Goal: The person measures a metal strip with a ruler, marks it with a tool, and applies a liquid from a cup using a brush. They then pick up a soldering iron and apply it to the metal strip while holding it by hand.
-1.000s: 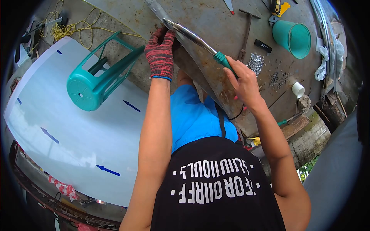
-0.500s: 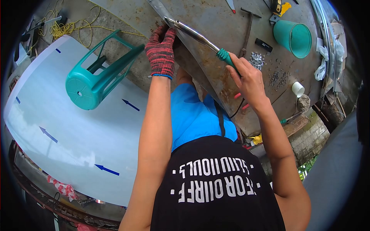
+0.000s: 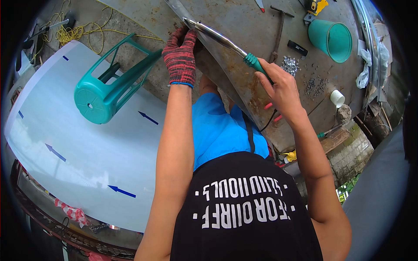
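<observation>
In my right hand (image 3: 280, 82) is a large soldering iron (image 3: 222, 39) with a green handle and a shiny metal barrel, the fingers closed round the handle. Its pointed tip rests on or just above a grey sheet metal strip (image 3: 213, 54) that runs slantwise along the table's near edge. My left hand (image 3: 180, 56), in a red and black knit glove, grips the edge of the strip close to the tip. Part of its fingers is hidden behind the metal. Whether the tip touches the seam cannot be made out.
On the rusty metal table (image 3: 244, 17) are a hammer (image 3: 279, 35), a green bucket (image 3: 328, 41), a black bar (image 3: 297, 48), small metal bits (image 3: 291, 66) and a white cup (image 3: 336, 99). A green stool (image 3: 98, 102) lies on a pale sheet (image 3: 87, 161) at left, near yellow rope (image 3: 72, 32).
My left hand and the iron's tip have shifted very slightly to the left and up in the view. Both grips are unchanged.
</observation>
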The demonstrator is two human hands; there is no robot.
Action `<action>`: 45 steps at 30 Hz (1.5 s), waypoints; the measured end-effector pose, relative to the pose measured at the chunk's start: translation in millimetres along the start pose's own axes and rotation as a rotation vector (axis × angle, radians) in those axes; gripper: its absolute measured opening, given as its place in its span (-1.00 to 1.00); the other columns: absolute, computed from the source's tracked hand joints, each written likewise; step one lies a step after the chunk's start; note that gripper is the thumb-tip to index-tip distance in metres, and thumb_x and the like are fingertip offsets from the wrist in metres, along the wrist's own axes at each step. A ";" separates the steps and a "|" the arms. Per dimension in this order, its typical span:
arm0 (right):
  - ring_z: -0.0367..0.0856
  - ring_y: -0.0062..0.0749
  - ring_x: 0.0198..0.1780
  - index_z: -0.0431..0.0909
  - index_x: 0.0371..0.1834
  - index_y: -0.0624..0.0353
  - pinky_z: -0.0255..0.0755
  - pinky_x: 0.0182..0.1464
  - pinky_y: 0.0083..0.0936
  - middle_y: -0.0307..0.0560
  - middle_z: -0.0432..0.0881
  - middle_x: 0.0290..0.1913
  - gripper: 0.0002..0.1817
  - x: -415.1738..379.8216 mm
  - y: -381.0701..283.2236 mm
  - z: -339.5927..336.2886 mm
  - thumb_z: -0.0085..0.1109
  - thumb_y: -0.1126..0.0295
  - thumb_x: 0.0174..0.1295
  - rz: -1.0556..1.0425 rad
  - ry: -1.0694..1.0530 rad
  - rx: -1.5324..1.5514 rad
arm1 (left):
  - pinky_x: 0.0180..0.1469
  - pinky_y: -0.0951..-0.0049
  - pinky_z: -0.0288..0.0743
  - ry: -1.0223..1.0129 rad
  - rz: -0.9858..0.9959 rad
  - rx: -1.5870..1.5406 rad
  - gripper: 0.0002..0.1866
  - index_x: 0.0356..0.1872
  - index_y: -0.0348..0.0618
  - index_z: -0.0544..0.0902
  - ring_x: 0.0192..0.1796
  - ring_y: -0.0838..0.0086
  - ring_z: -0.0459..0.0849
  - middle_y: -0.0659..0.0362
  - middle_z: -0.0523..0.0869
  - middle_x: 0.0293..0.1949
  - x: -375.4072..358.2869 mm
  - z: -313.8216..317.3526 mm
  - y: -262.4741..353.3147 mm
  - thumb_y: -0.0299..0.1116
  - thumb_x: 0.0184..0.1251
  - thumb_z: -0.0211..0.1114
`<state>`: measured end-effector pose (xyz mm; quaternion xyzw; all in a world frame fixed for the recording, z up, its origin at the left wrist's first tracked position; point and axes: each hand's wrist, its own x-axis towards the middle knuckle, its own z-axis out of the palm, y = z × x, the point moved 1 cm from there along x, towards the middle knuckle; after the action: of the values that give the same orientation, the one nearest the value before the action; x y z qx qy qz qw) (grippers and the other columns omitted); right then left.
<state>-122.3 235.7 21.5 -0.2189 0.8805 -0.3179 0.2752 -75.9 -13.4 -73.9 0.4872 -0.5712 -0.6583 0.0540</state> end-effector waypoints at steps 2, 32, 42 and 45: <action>0.59 0.01 -0.38 0.57 0.23 0.17 0.47 -0.28 -0.19 0.04 0.58 -0.28 -0.61 -0.6 0.4 0.8 0.29 0.35 0.36 -0.024 0.026 -0.003 | -0.03 0.49 0.55 -0.006 0.008 0.002 -0.62 0.16 -0.24 0.70 -0.06 0.54 0.68 0.19 0.77 -0.02 -1.1 0.7 3.6 -0.35 0.37 0.46; 0.62 0.03 -0.36 0.58 0.21 0.18 0.50 -0.27 -0.19 0.07 0.62 -0.26 -0.62 -5.6 -0.2 -3.1 0.30 0.38 0.35 -0.013 0.023 0.024 | -0.08 0.51 0.57 -0.012 -0.049 -0.083 -0.62 0.15 -0.23 0.70 -0.12 0.56 0.68 0.20 0.77 -0.06 -5.3 2.8 8.6 -0.32 0.37 0.48; 0.62 0.01 -0.36 0.59 0.24 0.15 0.50 -0.27 -0.21 0.06 0.61 -0.28 -0.61 -7.5 1.4 -1.7 0.30 0.39 0.35 -0.020 0.053 0.023 | -0.04 0.43 0.67 0.019 -0.031 -0.077 -0.65 0.08 -0.32 0.71 -0.10 0.49 0.71 0.12 0.77 -0.05 -0.9 1.3 2.3 -0.41 0.32 0.49; 0.62 0.02 -0.35 0.59 0.24 0.16 0.50 -0.26 -0.21 0.07 0.62 -0.27 -0.61 -7.1 2.0 -1.2 0.30 0.40 0.35 -0.022 0.029 0.003 | 0.00 0.45 0.65 0.017 -0.001 -0.045 -0.63 0.09 -0.33 0.71 -0.09 0.51 0.70 0.13 0.77 -0.05 0.3 1.0 1.8 -0.40 0.32 0.50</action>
<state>-118.2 241.7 23.4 -0.2235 0.8815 -0.3252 0.2594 -77.7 -13.5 -72.7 0.4919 -0.5556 -0.6668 0.0696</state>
